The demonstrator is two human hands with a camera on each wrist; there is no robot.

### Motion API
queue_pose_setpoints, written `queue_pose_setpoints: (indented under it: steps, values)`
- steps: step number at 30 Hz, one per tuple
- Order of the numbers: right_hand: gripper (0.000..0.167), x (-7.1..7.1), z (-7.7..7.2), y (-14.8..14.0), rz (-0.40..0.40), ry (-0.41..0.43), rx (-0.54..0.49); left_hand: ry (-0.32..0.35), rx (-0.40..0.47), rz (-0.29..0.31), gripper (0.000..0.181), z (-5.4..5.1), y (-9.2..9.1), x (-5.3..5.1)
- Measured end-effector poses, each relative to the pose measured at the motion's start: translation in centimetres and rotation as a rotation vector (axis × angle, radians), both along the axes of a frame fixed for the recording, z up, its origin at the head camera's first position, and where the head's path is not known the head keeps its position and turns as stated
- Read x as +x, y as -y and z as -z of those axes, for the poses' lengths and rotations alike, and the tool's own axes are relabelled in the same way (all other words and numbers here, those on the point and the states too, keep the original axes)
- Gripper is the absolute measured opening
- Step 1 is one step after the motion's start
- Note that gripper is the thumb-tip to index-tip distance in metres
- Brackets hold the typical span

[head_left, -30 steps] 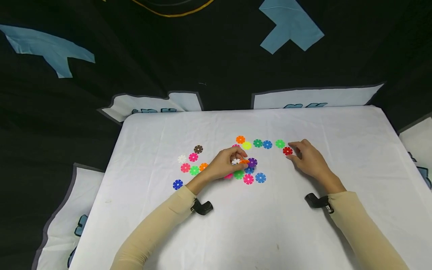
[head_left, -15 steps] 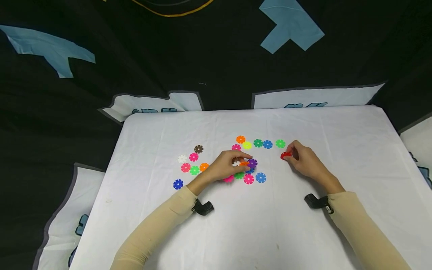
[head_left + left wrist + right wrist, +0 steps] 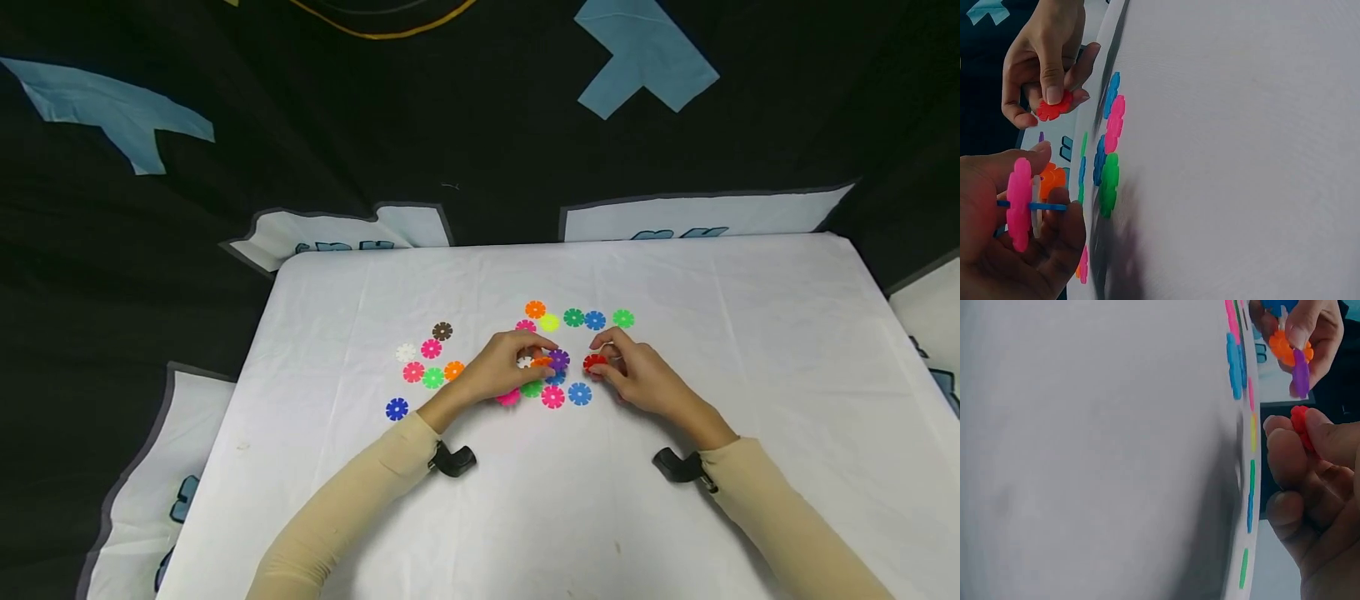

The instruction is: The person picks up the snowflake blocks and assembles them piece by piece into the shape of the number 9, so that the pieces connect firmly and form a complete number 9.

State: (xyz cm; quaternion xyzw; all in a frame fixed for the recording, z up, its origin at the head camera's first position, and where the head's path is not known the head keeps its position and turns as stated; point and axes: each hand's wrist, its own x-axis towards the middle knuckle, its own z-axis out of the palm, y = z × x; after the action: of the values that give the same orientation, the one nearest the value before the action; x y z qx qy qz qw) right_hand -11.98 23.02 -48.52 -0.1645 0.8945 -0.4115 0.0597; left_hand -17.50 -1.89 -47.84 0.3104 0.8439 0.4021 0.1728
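My left hand (image 3: pixel 495 367) holds a small joined cluster of notched, flower-shaped plastic discs above the table. The left wrist view shows a pink disc (image 3: pixel 1019 209), a blue disc (image 3: pixel 1050 206) crossing it and an orange disc (image 3: pixel 1054 178). A purple disc (image 3: pixel 1300 374) sticks out at the cluster's end in the right wrist view. Between thumb and fingers, my right hand (image 3: pixel 641 379) pinches a red disc (image 3: pixel 595 362), raised off the table. In the head view the red disc is just right of the purple one, with a gap between them.
Loose discs lie on the white table (image 3: pixel 540 517). A dark blue disc (image 3: pixel 397 408) and a brown disc (image 3: pixel 442 331) are at left. Behind the hands are a yellow disc (image 3: pixel 550 322) and a light green disc (image 3: pixel 623 318). A light blue disc (image 3: pixel 580 393) lies between the hands.
My right hand has picked up the red disc from the table and carried it left towards the cluster. The left hand has stayed nearly still with its cluster.
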Motion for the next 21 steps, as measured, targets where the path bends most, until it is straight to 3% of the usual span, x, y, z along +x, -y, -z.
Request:
queue_pose_setpoints:
  steps: [9,21]
  values:
    - [0.025,0.2,-0.2,1.2,-0.012,-0.135,0.013,0.005,0.007,-0.003,0.035,0.1,-0.2,0.1]
    - [0.02,-0.1,0.1,1.3,-0.024,-0.165,-0.027,0.003,0.009,-0.011,0.034,-0.3,-0.3,0.2]
